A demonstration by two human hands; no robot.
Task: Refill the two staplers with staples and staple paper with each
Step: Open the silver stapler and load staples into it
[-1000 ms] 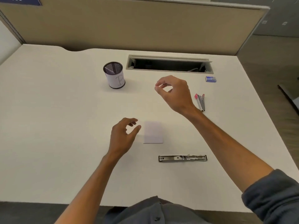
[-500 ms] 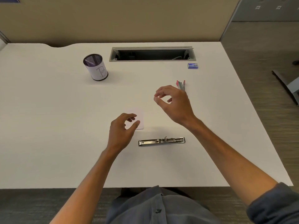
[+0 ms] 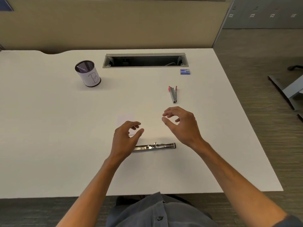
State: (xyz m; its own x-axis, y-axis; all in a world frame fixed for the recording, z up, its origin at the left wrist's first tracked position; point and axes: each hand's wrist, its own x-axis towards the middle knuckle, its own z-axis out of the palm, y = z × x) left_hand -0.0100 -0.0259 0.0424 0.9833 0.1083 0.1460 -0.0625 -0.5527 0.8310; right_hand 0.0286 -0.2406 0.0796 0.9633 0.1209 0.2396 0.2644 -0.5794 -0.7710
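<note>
Handwritten letter "B" on white paper wrap of mesh pen cup (image 3: 88,74), well beyond left hand (image 3: 125,139), off to its left. Print on small blue staple box (image 3: 185,71), far beyond right hand (image 3: 181,124), too blurred to read.

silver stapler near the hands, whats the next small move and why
Probably lower the left hand to grip the silver stapler. It lies flat on the table right beside that hand, both hands hold nothing, and the staple box sits far off, untouched.
</note>
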